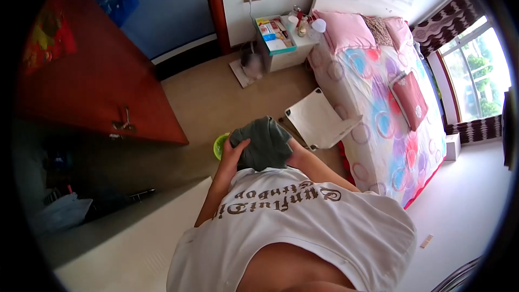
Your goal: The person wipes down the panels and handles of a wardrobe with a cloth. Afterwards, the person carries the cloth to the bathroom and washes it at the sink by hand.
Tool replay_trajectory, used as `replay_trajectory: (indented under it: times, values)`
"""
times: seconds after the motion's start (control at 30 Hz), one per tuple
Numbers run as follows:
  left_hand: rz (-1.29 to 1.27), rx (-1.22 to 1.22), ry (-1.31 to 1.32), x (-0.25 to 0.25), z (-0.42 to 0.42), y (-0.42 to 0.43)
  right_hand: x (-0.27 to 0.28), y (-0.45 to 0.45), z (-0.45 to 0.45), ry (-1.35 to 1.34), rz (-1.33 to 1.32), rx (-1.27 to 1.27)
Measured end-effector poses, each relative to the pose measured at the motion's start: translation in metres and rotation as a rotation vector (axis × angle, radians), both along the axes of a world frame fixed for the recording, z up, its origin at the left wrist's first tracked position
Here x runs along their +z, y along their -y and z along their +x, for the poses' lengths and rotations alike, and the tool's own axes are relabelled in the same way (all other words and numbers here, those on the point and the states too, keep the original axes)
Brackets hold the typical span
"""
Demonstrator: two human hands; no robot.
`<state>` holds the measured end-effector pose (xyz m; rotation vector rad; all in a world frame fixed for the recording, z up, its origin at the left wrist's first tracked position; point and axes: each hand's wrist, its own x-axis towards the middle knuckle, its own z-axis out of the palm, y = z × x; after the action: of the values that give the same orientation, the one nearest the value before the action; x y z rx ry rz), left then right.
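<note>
A bunched dark green cloth (261,143) is held in front of the white shirt (292,211), at waist height. My left hand (233,150) grips the cloth's left side, with the thumb lying over its front. At the cloth's right edge is my right hand (293,153), its fingers mostly hidden behind the fabric. Just beyond my left hand, a lime green bin (219,146) stands on the floor, partly covered by the hand.
A white folding chair (316,119) stands beside the bed (373,108). Farther back is a nightstand (289,59) with a tray and bottles. A red door (97,75) stands at the left, and a white surface (135,243) lies below it.
</note>
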<state>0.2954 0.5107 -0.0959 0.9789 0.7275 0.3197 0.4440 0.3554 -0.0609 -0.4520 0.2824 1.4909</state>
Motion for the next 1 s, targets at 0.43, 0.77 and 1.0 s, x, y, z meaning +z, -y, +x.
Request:
replay_trajectory:
  times: [0.43,0.77,1.0]
  values:
    - [-0.219,0.127,-0.035,0.003,0.217,-0.148,-0.032,-0.156,0.265,0.294,-0.212,0.178]
    - [-0.283,0.327,0.053,0.013,0.309,-0.269,-0.017,-0.341,0.408,0.683,-0.404,0.450]
    - [-0.422,0.464,0.149,-0.020,0.290,-0.390,-0.045,-0.505,0.389,0.750,-0.316,0.568]
